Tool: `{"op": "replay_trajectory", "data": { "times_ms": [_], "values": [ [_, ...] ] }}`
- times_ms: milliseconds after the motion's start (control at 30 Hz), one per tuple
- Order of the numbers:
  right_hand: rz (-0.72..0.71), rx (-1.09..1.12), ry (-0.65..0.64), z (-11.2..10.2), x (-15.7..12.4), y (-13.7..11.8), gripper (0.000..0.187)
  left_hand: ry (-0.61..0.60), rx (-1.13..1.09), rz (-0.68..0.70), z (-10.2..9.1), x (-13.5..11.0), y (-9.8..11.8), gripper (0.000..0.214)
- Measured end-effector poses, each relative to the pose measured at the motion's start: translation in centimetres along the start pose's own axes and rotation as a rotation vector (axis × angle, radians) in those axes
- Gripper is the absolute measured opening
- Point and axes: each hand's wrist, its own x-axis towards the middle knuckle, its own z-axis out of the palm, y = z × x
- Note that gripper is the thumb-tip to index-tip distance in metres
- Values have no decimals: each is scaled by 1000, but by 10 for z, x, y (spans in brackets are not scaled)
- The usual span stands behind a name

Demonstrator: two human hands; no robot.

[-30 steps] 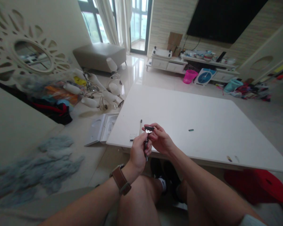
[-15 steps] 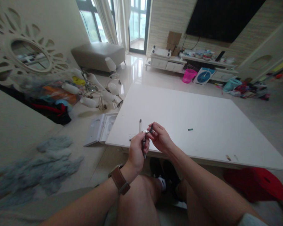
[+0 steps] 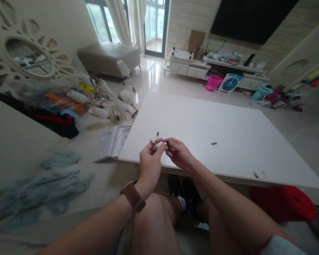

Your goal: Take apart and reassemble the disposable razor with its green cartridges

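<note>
My left hand, with a brown watch on its wrist, is closed on a small silver-and-black metal piece whose kind I cannot make out. Close beside it, my right hand pinches a short dark piece between thumb and fingers. Both hands are over the near edge of the white table, fingertips almost meeting. Just behind the left hand lies a thin stick with a black end, partly hidden. A small dark green piece lies farther right on the tabletop.
Two tiny pieces, one yellow and black, lie near the table's right front edge. An open white box is on the floor to the left, near a chandelier. A red round object stands at the lower right.
My left hand has turned and moved slightly left, tipping the metal piece upright. The dark piece in my right hand now sits apart from it. The view has shifted a little.
</note>
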Motion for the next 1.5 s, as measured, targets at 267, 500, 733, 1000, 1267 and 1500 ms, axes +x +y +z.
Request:
{"op": "replay_trajectory", "data": {
  "times_ms": [267,500,733,1000,1267,1500],
  "values": [
    [41,-27,-107,0,-2,-1,33,-72,2,-47,-1,-1,-7,20],
    [135,127,-69,-2,-5,-8,23,-34,-162,-109,-1,2,-10,24],
    [95,220,-51,-4,-9,-8,7,-3,-266,-139,-2,3,-8,28],
    [46,161,-164,-2,-10,-7,16,11,-252,-107,-1,3,-5,27],
    [7,140,-120,-2,-8,-3,16,74,-281,-114,1,2,-3,32],
    [-57,113,-52,-4,-5,-3,24,-53,-312,-96,0,0,-4,19]
  ]
}}
